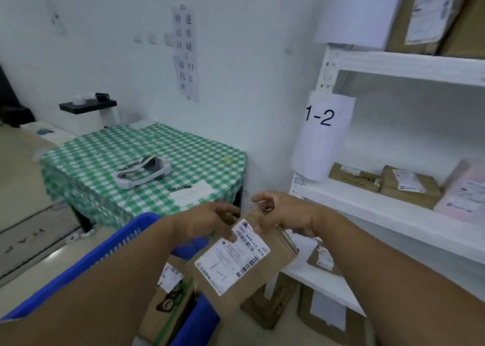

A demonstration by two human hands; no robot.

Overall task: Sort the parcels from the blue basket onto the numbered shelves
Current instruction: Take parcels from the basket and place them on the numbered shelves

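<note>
Beside white metal shelves (393,214), above a blue plastic basket (99,256), the left hand (207,225) and right hand (286,214) both grip a brown cardboard parcel (244,264) by its top edge.

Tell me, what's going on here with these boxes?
A person holds a brown cardboard parcel with a white label, left hand and right hand gripping its top end, by the blue plastic basket. More parcels lie in it. The white shelf beside the paper sign reading 1-2 already holds a few parcels.
</note>
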